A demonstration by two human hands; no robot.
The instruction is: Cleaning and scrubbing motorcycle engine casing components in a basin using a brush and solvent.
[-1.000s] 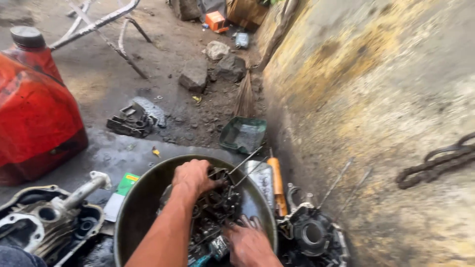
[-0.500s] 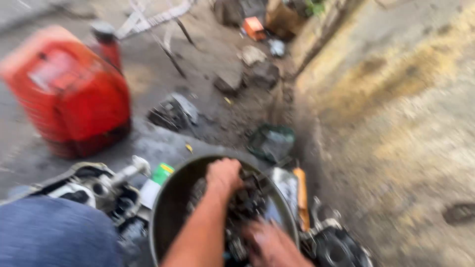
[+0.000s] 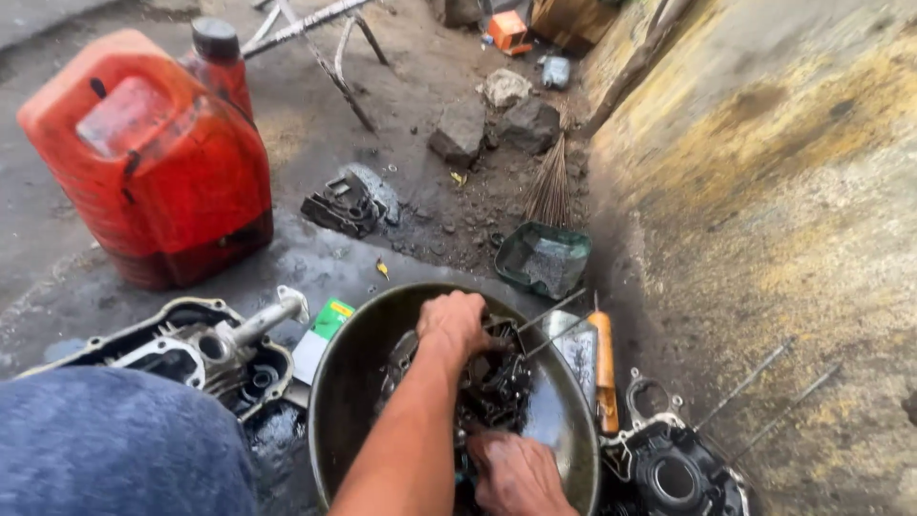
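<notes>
A round dark metal basin (image 3: 334, 401) sits on the oily ground in front of me. Inside it lies a greasy black engine block (image 3: 492, 382) with thin metal studs (image 3: 554, 311) sticking out to the upper right. My left hand (image 3: 454, 323) reaches in from the lower left and grips the top of the block. Low at the near edge, my right hand (image 3: 516, 473) holds the block's near side, fingers wet with oil.
A red jerry can (image 3: 153, 158) stands at left. An open engine case (image 3: 201, 349) lies left of the basin, another case (image 3: 673, 473) at right. Also around: an orange-handled tool (image 3: 604, 368), green tray (image 3: 544, 258), rocks (image 3: 497, 124), wall (image 3: 764, 191), my knee (image 3: 105, 444).
The view has swung left, bringing the whole jerry can and my knee into sight. Both hands stay on the engine block in the basin.
</notes>
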